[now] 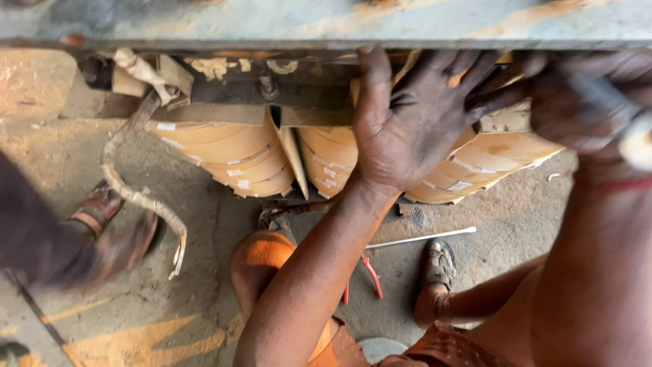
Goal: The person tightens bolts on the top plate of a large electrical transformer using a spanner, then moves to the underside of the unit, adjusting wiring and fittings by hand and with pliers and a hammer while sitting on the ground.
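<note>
Left hand [407, 122] is spread flat on the paper-wrapped coils [326, 160], steadying them; right hand [584, 102] is blurred, grip unclear.

coils [231, 160]: tan paper wrap, matt (taped) | beam [326, 20]: rusty painted metal | floor [516, 211]: rough concrete

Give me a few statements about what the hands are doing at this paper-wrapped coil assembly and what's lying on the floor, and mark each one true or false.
1. The left hand lies spread on the paper-wrapped coils. True.
2. The right hand rests on the floor. False: it is raised at the coils' upper right, blurred.
3. Red-handled pliers lie on the concrete floor. True.
4. The pale rod stands upright. False: it lies flat on the floor.
5. The person is barefoot. False: a sandal is on the foot.
</note>
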